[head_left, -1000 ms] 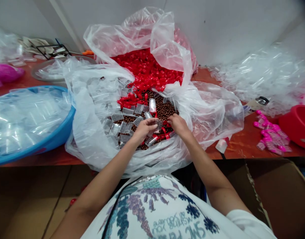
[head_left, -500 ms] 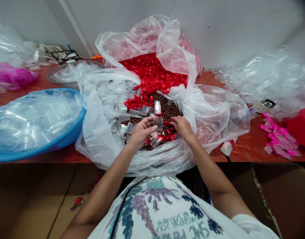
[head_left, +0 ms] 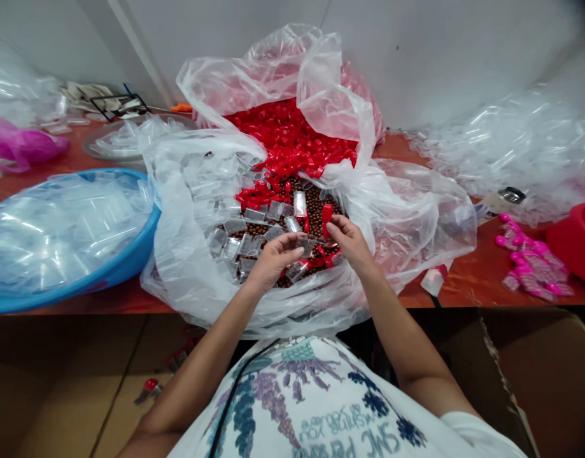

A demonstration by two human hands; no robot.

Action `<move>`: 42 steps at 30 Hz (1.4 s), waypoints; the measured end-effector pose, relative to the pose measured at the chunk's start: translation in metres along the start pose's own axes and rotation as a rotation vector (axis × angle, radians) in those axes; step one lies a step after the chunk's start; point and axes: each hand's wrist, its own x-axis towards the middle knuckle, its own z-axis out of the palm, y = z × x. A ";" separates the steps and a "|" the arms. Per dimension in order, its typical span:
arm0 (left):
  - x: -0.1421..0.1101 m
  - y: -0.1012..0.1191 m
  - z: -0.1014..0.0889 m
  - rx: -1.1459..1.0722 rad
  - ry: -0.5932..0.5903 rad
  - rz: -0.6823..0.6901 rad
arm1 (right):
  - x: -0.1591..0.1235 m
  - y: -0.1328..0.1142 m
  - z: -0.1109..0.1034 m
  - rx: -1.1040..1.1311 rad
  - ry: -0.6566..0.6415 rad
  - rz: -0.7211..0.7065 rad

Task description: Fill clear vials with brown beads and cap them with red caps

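My left hand [head_left: 273, 257] pinches a small clear plastic vial [head_left: 305, 243] over a heap of brown beads [head_left: 316, 207]. Just to its right, my right hand [head_left: 350, 240] holds a red cap [head_left: 327, 213] upright between thumb and fingers, a little above the vial. Both hands work inside a large clear plastic bag [head_left: 187, 273] spread on the red-brown table [head_left: 468, 286]. Several more clear vials [head_left: 239, 242] lie on the beads to the left. A pile of red caps [head_left: 292, 137] fills the back of the bag.
A blue basin [head_left: 125, 261] lined with clear plastic sits at left. Crumpled clear bags [head_left: 512, 146] lie at right, with pink pieces [head_left: 531, 264] and a red bowl [head_left: 576, 242]. A pink bag [head_left: 20, 146] and a round tray [head_left: 101, 146] are far left. A cardboard box [head_left: 545, 375] stands below right.
My right hand has risen from the beads with a red cap pinched in it. The left hand keeps the clear vial, shifted slightly lower.
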 end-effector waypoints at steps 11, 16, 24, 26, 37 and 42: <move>0.000 -0.010 0.000 -0.019 0.019 -0.058 | -0.006 -0.009 0.010 -0.200 -0.198 -0.120; -0.003 -0.010 -0.003 -0.011 0.026 -0.050 | -0.003 -0.005 -0.001 -0.279 -0.215 -0.168; -0.006 -0.009 -0.002 -0.028 0.049 -0.043 | -0.007 -0.009 0.013 -0.062 -0.031 -0.038; -0.006 -0.011 -0.001 -0.025 0.061 -0.024 | -0.012 -0.011 0.022 -0.052 -0.039 -0.058; -0.008 -0.009 -0.003 0.046 0.148 0.024 | -0.029 -0.005 0.030 -0.273 -0.051 -0.255; -0.010 -0.005 -0.003 0.078 0.120 0.052 | -0.029 -0.014 0.023 -0.235 0.020 -0.313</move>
